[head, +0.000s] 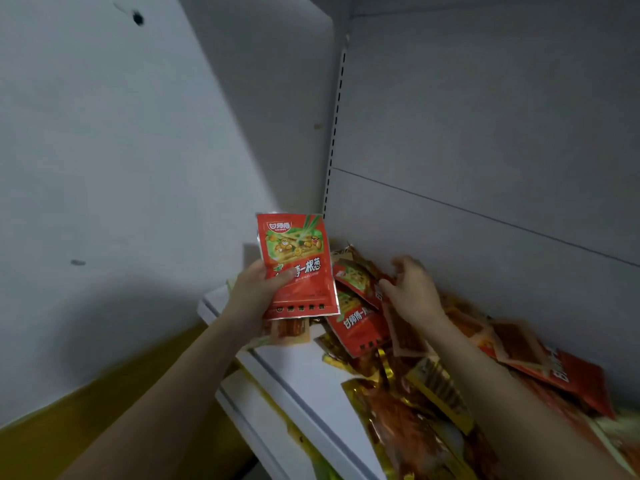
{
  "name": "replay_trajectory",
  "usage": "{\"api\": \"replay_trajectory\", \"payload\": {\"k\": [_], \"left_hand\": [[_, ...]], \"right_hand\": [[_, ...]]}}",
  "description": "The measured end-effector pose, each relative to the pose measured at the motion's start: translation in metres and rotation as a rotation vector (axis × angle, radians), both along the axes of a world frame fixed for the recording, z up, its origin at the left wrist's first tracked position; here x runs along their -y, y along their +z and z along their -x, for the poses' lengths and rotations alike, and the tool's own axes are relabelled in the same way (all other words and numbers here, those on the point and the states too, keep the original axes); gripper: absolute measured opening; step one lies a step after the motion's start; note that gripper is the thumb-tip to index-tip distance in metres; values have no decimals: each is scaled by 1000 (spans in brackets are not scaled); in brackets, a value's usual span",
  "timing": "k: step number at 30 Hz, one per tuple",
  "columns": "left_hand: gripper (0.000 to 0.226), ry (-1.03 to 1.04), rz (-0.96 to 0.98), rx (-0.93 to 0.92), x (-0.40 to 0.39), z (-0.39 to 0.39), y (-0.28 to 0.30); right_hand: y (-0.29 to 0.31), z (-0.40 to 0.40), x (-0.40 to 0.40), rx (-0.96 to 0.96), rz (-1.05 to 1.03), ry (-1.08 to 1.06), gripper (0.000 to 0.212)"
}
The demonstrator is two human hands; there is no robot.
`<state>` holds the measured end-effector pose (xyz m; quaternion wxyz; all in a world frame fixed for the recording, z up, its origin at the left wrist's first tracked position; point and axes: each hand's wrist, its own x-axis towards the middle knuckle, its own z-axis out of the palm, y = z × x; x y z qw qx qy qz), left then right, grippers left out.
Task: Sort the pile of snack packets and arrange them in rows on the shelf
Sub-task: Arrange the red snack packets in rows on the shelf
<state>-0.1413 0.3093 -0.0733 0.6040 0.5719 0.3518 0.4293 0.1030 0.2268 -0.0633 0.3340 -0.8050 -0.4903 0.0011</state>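
My left hand (258, 294) grips a red snack packet (298, 265) with a green picture and white lettering, held upright above the shelf's left end. My right hand (412, 289) reaches into the pile of snack packets (408, 362); its curled fingers touch a red packet (356, 277) at the pile's back left. Whether the fingers pinch it is not clear. The pile mixes red packets, gold-edged packets and clear ones with brown strips, and it lies along the white shelf (298, 368).
The shelf's grey back panel (485, 168) rises behind the pile, with a slotted upright (334, 133) at its left corner. A white wall (121, 168) stands to the left above a yellow floor (86, 420). A lower shelf (256, 414) holds more packets.
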Motion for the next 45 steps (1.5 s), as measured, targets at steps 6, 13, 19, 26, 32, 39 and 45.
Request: {"api": "replay_trajectory", "payload": {"k": [6, 13, 19, 26, 32, 39, 45], "left_hand": [[23, -73, 39, 5, -56, -19, -1], [45, -100, 154, 70, -87, -45, 3], [85, -148, 84, 201, -81, -58, 11], [27, -178, -14, 63, -48, -58, 39], [20, -258, -16, 112, -18, -71, 46], [47, -340, -23, 139, 7, -70, 42], [47, -92, 26, 261, -24, -36, 35]], "right_hand": [[-18, -25, -55, 164, 197, 5, 24], [38, -36, -63, -390, -343, -121, 21], [72, -29, -34, -604, -391, -76, 22], [104, -35, 14, -520, -396, -63, 22], [111, -23, 31, -519, -317, 59, 18], [88, 11, 7, -614, -219, 138, 16], [61, 5, -11, -449, -114, 27, 13]]}}
